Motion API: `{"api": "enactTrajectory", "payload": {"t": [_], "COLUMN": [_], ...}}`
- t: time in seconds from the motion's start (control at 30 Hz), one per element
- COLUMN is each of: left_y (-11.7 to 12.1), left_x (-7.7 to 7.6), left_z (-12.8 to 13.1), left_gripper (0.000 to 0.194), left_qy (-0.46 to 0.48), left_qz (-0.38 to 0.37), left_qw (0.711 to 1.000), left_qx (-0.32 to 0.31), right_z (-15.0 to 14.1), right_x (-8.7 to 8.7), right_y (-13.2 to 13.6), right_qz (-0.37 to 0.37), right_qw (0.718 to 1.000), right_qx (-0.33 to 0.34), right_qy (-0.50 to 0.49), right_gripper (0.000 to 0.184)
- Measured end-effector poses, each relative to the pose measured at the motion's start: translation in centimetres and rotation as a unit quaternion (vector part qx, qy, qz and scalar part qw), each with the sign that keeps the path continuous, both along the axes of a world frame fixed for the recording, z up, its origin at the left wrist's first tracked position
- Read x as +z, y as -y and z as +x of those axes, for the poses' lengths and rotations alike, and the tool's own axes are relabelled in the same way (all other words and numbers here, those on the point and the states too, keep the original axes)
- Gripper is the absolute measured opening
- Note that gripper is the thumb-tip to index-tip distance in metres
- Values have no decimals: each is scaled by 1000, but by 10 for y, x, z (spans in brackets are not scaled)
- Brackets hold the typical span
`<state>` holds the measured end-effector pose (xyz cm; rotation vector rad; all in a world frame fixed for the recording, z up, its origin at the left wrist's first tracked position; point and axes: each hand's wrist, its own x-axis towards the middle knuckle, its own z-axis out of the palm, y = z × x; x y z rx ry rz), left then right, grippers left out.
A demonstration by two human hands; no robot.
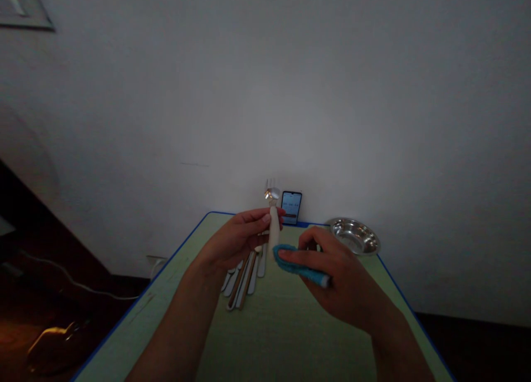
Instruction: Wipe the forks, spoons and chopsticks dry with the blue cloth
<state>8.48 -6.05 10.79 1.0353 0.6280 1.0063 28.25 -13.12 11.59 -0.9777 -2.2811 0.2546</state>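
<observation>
My left hand (240, 239) is closed round the pale handle of a spoon (273, 218), holding it upright with the shiny bowl on top. My right hand (332, 271) pinches a folded blue cloth (296, 266), whose end touches the lower part of the spoon's handle. Both hands hover over the far half of a green table (274, 326) with a blue rim. Beneath my left hand several pieces of cutlery (244, 274) with pale handles lie side by side on the table.
A steel bowl (354, 236) stands at the table's far right corner. A phone (291, 207) with a lit screen leans against the white wall at the far edge. Cables (74, 282) lie on the dark floor to the left.
</observation>
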Motion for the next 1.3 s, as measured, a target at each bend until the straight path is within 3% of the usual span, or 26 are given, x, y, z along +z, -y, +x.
{"api": "enactTrajectory", "payload": {"t": [0.47,1.3], "left_y": [-3,-1], "left_x": [-5,-1], "left_z": [1,3], "left_gripper": [21,22], "left_qy": [2,1], "left_qz": [0,10], "left_qw": [1000,1000], "left_qx": [7,15], "right_z": [2,3], "right_x": [-3,-1], "right_y": [0,2], "right_qz": [-18,-51], "right_qw": [1000,998], "right_qx": [5,19], "right_qy": [17,36], "right_gripper": [47,47]}}
